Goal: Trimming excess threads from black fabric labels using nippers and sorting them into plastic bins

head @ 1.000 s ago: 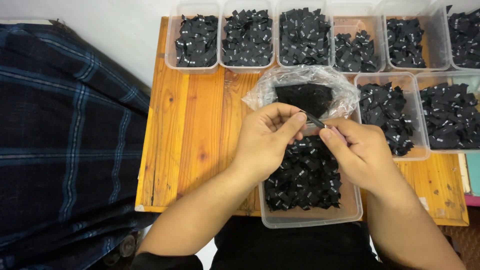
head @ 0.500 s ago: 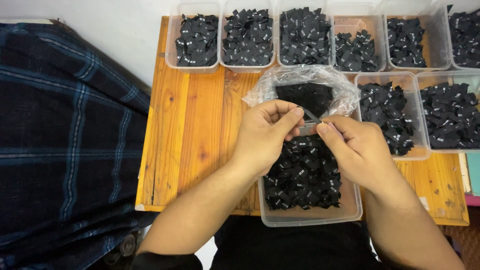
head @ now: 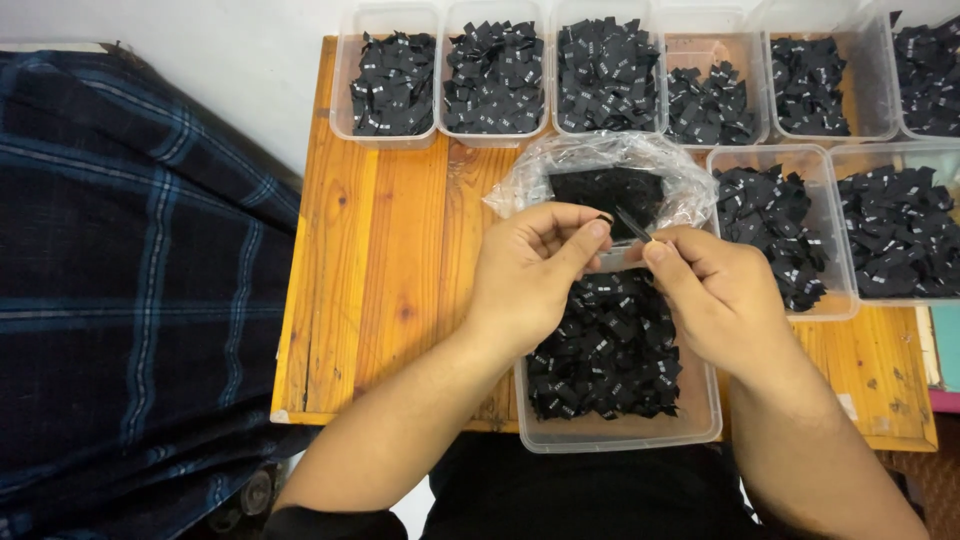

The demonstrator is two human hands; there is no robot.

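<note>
hands (head: 620, 280) over wooden table (head: 380, 270) — plaid cloth (head: 130, 300) beside

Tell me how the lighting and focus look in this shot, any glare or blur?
Head view: even, soft light, sharp across the wooden board; pale glare on the crinkled clear plastic bag; the black fabric labels blend into dark masses; faint shadow under the left hand and right hand; slight bowing of the clear tubs at the top edge.

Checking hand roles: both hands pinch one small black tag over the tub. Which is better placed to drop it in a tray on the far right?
Probably right: the right hand pinches the tag nearer those trays; the left hand would cross over.
</note>
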